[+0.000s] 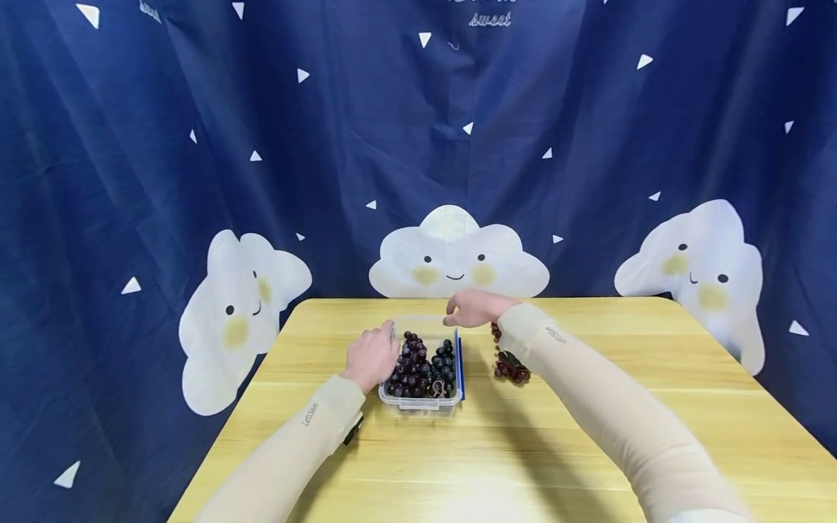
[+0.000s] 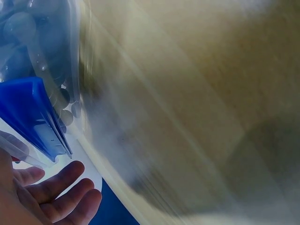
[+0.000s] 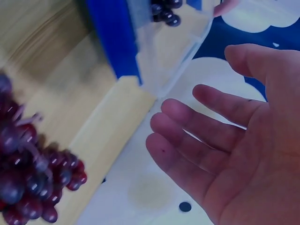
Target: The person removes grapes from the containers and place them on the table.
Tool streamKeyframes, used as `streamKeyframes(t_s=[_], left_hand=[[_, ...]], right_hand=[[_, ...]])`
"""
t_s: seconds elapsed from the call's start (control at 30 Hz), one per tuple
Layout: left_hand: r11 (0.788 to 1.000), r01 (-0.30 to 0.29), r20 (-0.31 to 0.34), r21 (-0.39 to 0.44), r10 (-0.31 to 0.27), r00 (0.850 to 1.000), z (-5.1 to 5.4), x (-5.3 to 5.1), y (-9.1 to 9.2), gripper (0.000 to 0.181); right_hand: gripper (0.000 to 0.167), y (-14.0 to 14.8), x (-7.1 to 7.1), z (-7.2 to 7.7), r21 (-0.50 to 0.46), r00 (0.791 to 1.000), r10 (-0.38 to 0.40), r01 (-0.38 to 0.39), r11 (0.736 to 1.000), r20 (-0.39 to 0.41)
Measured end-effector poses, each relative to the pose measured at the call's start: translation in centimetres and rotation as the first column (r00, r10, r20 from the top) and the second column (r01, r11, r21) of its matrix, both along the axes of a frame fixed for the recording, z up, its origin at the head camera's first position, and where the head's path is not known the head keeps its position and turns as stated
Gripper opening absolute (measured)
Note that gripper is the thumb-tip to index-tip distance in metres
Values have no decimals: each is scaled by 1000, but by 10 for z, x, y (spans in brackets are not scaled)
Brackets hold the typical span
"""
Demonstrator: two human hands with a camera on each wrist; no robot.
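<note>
A clear plastic box (image 1: pixel 418 408) with blue strips along its sides stands on the table. Dark purple grapes (image 1: pixel 410 367) and blue-black grapes (image 1: pixel 443 363) show inside; whether a clear lid covers them is hard to tell. At the box's far left side is my left hand (image 1: pixel 374 356), its fingers loosely extended beside a blue side flap (image 2: pixel 33 110) in the left wrist view. My right hand (image 1: pixel 477 308) hovers by the far right corner. In the right wrist view its fingers (image 3: pixel 187 136) are spread, holding nothing, apart from the blue strip (image 3: pixel 115 42).
Reddish grapes (image 1: pixel 512 369) lie on the wooden table (image 1: pixel 628 349) to the right of the box, beneath my right forearm. A dark blue curtain (image 1: pixel 405 145) with white clouds hangs behind the table's far edge.
</note>
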State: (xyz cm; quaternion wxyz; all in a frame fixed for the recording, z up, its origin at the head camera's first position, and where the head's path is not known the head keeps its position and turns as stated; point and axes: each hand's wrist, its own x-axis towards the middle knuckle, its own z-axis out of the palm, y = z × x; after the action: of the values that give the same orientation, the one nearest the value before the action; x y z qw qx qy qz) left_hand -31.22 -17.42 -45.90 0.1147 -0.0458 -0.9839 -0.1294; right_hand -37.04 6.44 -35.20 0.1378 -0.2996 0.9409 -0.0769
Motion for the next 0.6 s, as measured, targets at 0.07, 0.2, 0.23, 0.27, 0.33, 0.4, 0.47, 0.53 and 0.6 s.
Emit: streamKeyframes(t_s=[0.07,0.2,0.23,0.27,0.33,0.4,0.47,0.53,0.6], left_hand=[[1000,-5,9,-2,5,1000,0,1,-1,47],[1000,-10,10,-8,10,1000,-2,0,-1,45],[1000,-11,10,-10,11,1000,-2,0,-1,45],[1000,-12,10,-13,12,1000,-3,-1,-1,44],[1000,-13,13,-18,13,1000,-3,-1,-2,44],[1000,-15,20,-18,15,1000,-3,-1,-1,44],[1000,-17,26,-16,17,1000,-2,-1,-1,44],[1000,-17,27,-9,17,999,-1,-1,-1,45],[1000,-17,21,-5,17,1000,-1,-1,0,45]], right_hand=[[46,-8,0,2,4,999,-6,6,1000,48],[48,-22,-1,3,3,987,-31,31,1000,160],[48,-25,-1,3,2,982,-39,39,999,186],[48,-27,-2,2,1,978,-43,44,999,202],[48,-33,-3,1,5,976,-41,41,999,216],[47,-38,-5,0,8,973,-40,39,999,229],[48,-43,-7,-1,4,969,-47,48,999,242],[49,-47,-10,-2,-1,966,-55,58,998,253],[50,-50,-12,-2,-10,963,-60,65,998,262]])
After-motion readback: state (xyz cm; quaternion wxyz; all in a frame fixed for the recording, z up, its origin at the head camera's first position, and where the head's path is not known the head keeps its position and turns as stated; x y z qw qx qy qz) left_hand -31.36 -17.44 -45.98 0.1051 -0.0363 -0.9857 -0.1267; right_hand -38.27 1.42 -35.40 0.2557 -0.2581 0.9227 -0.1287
